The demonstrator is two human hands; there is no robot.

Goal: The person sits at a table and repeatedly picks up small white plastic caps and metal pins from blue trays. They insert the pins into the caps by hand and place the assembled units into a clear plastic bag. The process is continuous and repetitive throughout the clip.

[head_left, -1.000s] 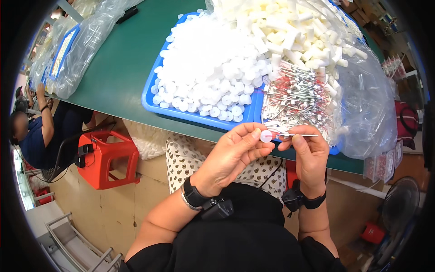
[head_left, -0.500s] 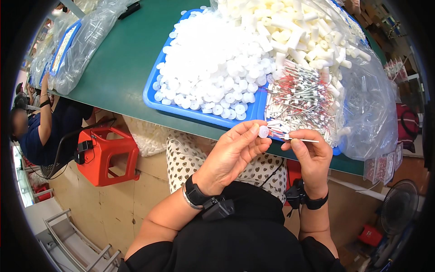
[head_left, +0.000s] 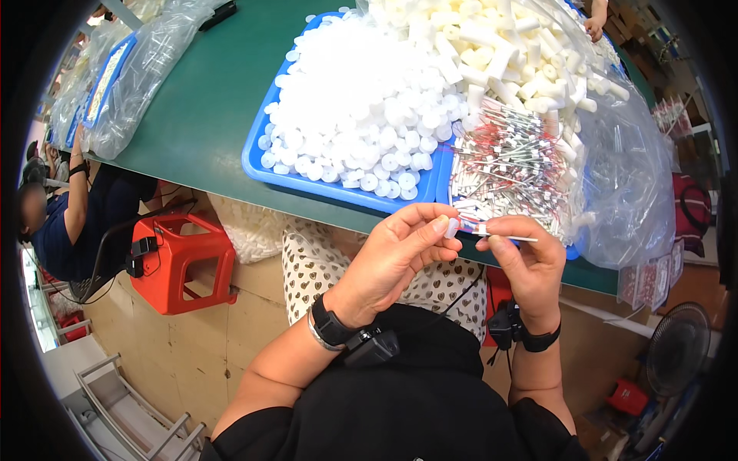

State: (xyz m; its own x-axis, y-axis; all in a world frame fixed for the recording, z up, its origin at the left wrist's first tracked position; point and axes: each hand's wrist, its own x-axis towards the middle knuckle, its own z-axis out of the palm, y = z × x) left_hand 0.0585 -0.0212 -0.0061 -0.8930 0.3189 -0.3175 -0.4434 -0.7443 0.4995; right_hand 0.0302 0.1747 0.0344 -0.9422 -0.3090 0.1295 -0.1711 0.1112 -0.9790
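Between the thumb and fingers of my left hand (head_left: 392, 261) is a small white plastic disc (head_left: 452, 228), seen nearly edge-on. My right hand (head_left: 532, 257) pinches a thin white stick with a small white connector (head_left: 482, 229) and fine wires. The connector end points at the disc, a small gap away; whether the wires touch the disc I cannot tell. Just beyond my hands lies a heap of similar wired pieces (head_left: 507, 165) with red leads. To its left, a blue tray (head_left: 257, 175) holds a large pile of white discs (head_left: 361, 100).
Cream foam tubes (head_left: 500, 50) pile up behind the wired pieces, with a clear plastic bag (head_left: 626, 184) at their right. A patterned cushion (head_left: 307, 269) is below the green table (head_left: 207, 100). A red stool (head_left: 184, 261) and a seated person (head_left: 65, 207) are at left. Another person's hand (head_left: 594, 27) shows at far right.
The disc in my left hand has turned from face-on to nearly edge-on. The connector in my right hand has shifted slightly left toward it. Another person's hand has appeared at the top right.
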